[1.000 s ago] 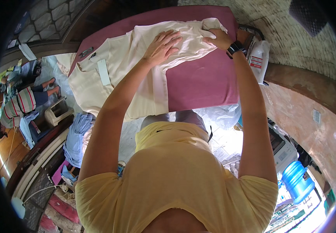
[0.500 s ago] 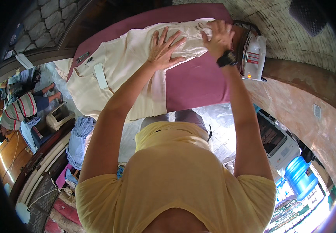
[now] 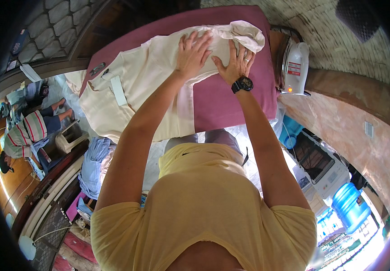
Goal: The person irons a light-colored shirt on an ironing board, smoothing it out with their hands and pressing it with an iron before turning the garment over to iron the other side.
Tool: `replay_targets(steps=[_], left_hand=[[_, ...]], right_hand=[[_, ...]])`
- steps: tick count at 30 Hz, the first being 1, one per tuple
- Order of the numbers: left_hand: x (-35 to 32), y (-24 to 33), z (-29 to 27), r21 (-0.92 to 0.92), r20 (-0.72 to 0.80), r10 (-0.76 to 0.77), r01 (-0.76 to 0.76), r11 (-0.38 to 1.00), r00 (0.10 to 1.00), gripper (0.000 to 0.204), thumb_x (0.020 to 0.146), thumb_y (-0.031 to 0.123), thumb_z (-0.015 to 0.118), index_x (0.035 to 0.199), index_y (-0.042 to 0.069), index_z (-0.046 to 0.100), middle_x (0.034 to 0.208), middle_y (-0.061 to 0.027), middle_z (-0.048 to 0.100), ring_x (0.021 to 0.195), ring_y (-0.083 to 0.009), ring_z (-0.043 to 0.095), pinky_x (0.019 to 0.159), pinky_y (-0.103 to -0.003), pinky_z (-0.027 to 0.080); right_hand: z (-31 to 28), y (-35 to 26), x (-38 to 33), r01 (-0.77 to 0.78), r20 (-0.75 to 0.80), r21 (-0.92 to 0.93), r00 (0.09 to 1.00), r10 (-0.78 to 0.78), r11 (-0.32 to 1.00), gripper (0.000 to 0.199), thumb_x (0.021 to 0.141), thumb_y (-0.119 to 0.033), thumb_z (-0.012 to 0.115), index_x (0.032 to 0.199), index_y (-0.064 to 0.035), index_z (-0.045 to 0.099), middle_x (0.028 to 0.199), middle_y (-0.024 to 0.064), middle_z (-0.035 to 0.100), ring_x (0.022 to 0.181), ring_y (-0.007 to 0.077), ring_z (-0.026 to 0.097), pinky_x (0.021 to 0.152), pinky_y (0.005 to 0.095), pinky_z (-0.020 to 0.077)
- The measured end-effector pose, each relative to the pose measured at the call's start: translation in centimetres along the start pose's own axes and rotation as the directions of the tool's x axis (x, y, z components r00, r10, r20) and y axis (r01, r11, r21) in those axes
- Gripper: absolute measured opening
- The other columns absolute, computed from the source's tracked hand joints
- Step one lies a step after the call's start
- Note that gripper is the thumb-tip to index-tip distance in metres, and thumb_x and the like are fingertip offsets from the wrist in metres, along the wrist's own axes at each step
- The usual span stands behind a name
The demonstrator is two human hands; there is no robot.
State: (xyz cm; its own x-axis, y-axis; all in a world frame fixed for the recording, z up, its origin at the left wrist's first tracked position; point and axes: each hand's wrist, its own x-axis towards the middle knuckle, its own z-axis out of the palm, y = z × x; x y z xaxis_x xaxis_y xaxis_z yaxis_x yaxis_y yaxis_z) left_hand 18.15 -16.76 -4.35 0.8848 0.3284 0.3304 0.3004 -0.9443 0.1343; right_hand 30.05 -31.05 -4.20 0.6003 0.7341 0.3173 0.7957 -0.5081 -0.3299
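A cream garment [image 3: 145,77] lies spread over a maroon padded ironing board [image 3: 231,104]. My left hand [image 3: 194,53] rests flat on the cloth with its fingers apart. My right hand [image 3: 236,63], with a black watch at the wrist, presses flat on the garment just beside it, below a bunched fold of cloth [image 3: 244,36] at the board's far right end. A white tag [image 3: 118,89] lies on the garment's left part. Neither hand grips anything.
A white electric iron [image 3: 295,67] stands upright at the board's right end, beside a reddish wall. A person in a striped shirt [image 3: 23,137] sits at the left. Blue clothes [image 3: 93,165] are piled lower left. A blue water bottle [image 3: 350,205] stands at lower right.
My right hand has come down from the board's far right end and now lies flat on the garment next to my left hand. The sleeve end has been folded back toward the middle.
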Motion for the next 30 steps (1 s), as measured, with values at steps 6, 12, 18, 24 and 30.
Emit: replay_targets(steps=[6,12,18,24,30], left_hand=[[0.0,1.5,-0.3,-0.143,0.055,0.045,-0.037,0.989,0.997,0.052,0.094,0.03,0.056,0.143,0.02,0.044,0.151,-0.0019,0.035,0.131,-0.0309,0.035,0.108,-0.05,0.03],[0.8,3.0,0.9,-0.087,0.075,-0.004,0.011,0.996,0.997,0.056,0.095,0.04,0.053,0.147,0.021,0.039,0.154,-0.005,0.029,0.137,-0.0377,0.03,0.111,-0.053,0.026],[3.1,2.5,1.6,-0.15,-0.013,-0.071,0.068,0.986,0.997,0.063,0.094,0.05,0.052,0.147,0.02,0.038,0.155,-0.0091,0.027,0.141,-0.0429,0.023,0.112,-0.062,0.017],[1.9,2.7,1.8,-0.212,0.205,0.038,0.007,0.977,0.978,0.057,0.096,0.05,0.047,0.147,0.024,0.039,0.156,-0.004,0.026,0.144,-0.0345,0.02,0.114,-0.058,0.018],[2.0,5.2,1.2,-0.099,0.129,0.195,-0.183,0.978,0.972,0.044,0.098,0.046,0.045,0.14,0.033,0.049,0.155,0.0039,0.033,0.147,-0.0254,0.019,0.12,-0.049,0.015]], right_hand=[[-1.7,1.6,-0.3,-0.094,0.101,-0.043,0.99,0.098,0.995,0.08,0.076,-0.059,0.067,0.143,-0.0219,0.043,0.141,0.0159,0.037,0.134,0.0437,0.028,0.109,0.0674,0.0152],[-1.7,3.2,-0.3,-0.142,-0.004,-0.03,0.99,0.142,0.989,0.066,0.078,-0.046,0.069,0.137,-0.0221,0.05,0.145,0.0132,0.034,0.13,0.0471,0.03,0.109,0.0673,0.0191],[-1.9,2.1,-0.8,-0.212,-0.05,-0.082,0.977,0.209,0.974,0.059,0.08,-0.042,0.068,0.132,-0.0193,0.054,0.144,0.0117,0.036,0.126,0.0488,0.036,0.108,0.0665,0.0227],[-6.8,8.0,-0.6,-0.384,-0.17,-0.323,0.922,0.347,0.865,0.063,0.083,-0.053,0.062,0.131,-0.0123,0.054,0.137,0.0222,0.041,0.119,0.0509,0.04,0.101,0.0617,0.0316],[-10.4,20.3,1.5,-0.453,-0.146,-0.086,0.887,0.438,0.888,0.068,0.09,-0.062,0.052,0.122,-0.0017,0.053,0.104,0.0279,0.064,0.097,0.0446,0.062,0.086,0.0518,0.0484]])
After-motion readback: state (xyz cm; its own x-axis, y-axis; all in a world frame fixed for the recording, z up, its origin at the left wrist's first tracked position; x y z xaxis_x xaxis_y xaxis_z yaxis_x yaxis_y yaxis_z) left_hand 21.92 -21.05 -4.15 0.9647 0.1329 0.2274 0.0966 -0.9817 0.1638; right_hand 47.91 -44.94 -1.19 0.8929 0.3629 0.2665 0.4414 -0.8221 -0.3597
